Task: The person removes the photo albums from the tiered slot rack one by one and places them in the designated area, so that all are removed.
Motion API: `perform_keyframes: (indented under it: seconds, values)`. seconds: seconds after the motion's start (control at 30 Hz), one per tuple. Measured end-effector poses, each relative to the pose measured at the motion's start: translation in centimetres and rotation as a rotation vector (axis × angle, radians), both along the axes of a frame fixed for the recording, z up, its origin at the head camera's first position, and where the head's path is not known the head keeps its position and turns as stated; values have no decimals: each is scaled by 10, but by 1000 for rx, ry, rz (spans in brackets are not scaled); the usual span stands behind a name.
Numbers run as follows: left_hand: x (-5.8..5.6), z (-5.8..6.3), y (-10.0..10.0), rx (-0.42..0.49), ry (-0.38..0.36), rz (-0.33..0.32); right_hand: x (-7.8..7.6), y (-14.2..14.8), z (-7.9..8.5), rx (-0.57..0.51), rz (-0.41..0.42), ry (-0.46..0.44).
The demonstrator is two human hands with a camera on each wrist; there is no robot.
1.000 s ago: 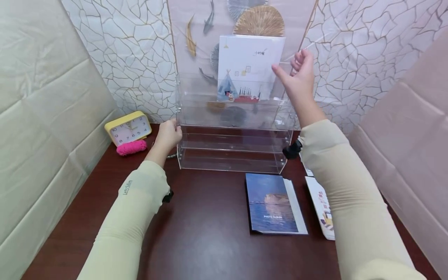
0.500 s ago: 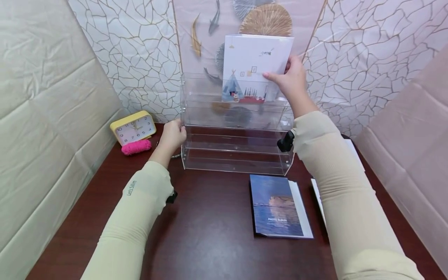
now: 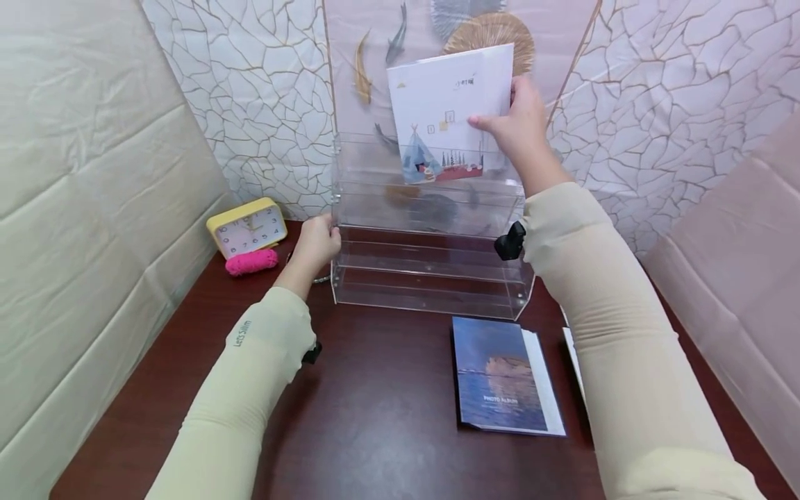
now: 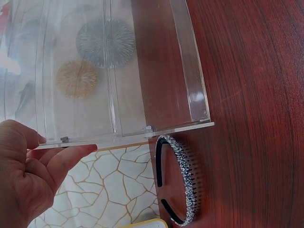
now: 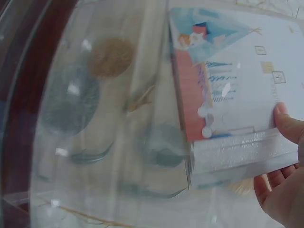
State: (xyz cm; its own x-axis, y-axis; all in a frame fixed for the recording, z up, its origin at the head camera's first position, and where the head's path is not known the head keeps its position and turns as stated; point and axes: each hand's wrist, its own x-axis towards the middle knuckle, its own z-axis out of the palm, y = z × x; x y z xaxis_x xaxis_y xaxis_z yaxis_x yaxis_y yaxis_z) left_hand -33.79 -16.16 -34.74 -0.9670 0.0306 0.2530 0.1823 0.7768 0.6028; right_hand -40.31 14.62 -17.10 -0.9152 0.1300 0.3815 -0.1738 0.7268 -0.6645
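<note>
In the head view my right hand grips the right side of a white album, its thumb on the cover, which shows a tent drawing. The album is tilted, its lower part seen through the top of a clear acrylic tiered rack. Whether its bottom touches a shelf, I cannot tell. My left hand pinches the rack's left side panel. The left wrist view has that thumb and fingers at the panel's edge. In the right wrist view, fingers lie behind the album.
A blue photo album lies in front of the rack on the dark wood table. Left of the rack are a yellow clock and a pink yarn bundle. A glittery headband lies beside the rack. White items show partly behind the right arm.
My right hand moved from beside the white album onto it and gripped it. The album has since tilted and risen slightly. My left hand stays at the rack; the head view has shifted.
</note>
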Motion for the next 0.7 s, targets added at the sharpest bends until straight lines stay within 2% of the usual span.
perform_keyframes:
  seconds: [0.07,0.2,0.3,0.5,0.7]
  values:
    - [-1,-1,2,-3,-5,-4,0,-4,5,35,5,3]
    - [0,-1,4,-10,-5,1,3,-14,13,23,53,-20]
    - [0,-1,4,-14,-3,7,4,-19,15,-67,97,-35]
    - [-1,-1,2,-21,-3,-1,1,-22,13,-294,154,11]
    - [-1,-2,-1,4,11,1,-3,-24,13,-307,188,50]
